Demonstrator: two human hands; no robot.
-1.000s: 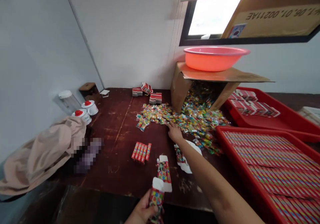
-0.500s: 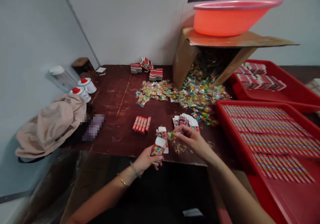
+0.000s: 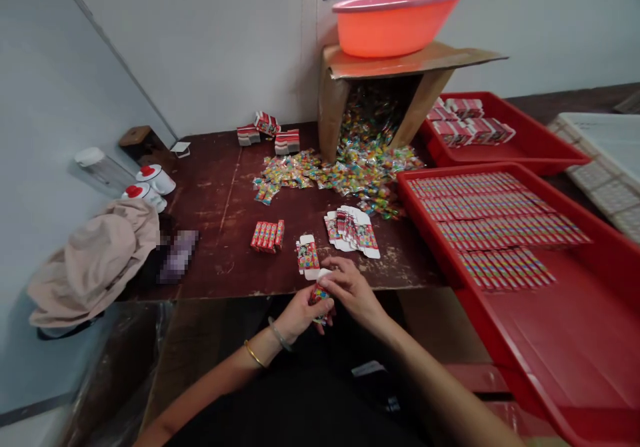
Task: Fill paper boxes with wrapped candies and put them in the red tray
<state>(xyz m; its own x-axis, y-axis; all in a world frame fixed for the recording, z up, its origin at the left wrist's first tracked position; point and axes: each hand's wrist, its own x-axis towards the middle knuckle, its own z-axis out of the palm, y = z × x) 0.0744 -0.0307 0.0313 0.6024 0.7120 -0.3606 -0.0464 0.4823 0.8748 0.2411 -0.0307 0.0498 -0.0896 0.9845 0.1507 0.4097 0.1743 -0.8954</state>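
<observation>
My left hand (image 3: 300, 315) is closed around a small red printed candy box (image 3: 320, 293), held upright just past the table's front edge. At its top, my right hand (image 3: 354, 292) pinches the white flap area with bent fingers. No candy packet shows in the right fingers. Just behind the hands, a flattened box blank (image 3: 308, 255) lies on the table. To its right is a fanned pile of box blanks (image 3: 353, 230). A short row of filled-looking red boxes (image 3: 267, 235) stands to the left.
Wrapped candies (image 3: 370, 167) spill from a cardboard box (image 3: 333, 110) topped by an orange basin (image 3: 395, 27). Red trays (image 3: 500, 354) on the right hold rows of boxes. Stacked blanks (image 3: 287, 142) sit at the back; lidded cups (image 3: 156, 179) and a beige cloth bag (image 3: 100, 254) are left.
My right hand has moved down and left from above the table to the box top; the candy packet it held is out of sight. The camera view has turned right.
</observation>
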